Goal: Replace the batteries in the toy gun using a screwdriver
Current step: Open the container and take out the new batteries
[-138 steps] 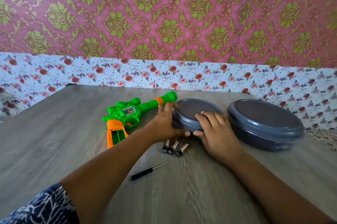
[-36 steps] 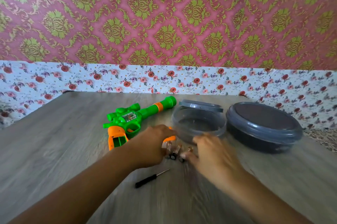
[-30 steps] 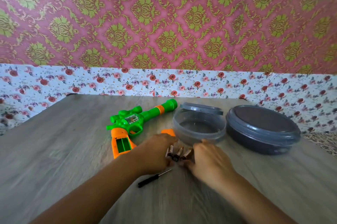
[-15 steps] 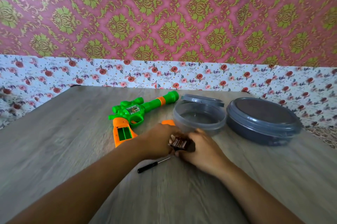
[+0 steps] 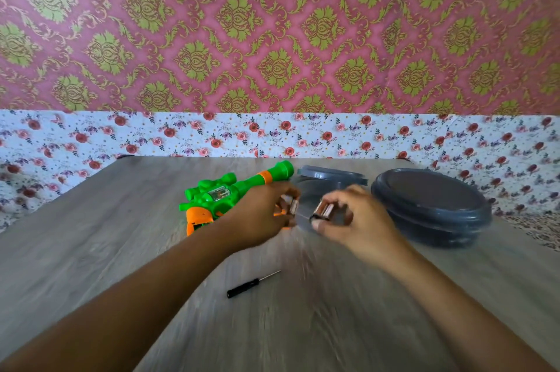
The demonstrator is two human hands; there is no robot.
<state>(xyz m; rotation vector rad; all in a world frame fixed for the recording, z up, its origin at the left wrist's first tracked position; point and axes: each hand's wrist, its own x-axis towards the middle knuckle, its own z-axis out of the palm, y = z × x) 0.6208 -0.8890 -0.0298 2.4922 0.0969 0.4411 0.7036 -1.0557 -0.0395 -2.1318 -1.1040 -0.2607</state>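
Grey wood-grain table (image 5: 91,250) filling 6 o'clock, white rose-print fabric band (image 5: 91,138) behind it, pink wallpaper with green damask (image 5: 272,23) at 12 o'clock, soft daylight

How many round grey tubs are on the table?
2. The small open tub sits behind the hands, its lid propped behind it. The big closed tub sits at the right.

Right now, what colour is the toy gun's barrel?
Bright green with an orange band near the muzzle, on the toy gun, seen in the head view.
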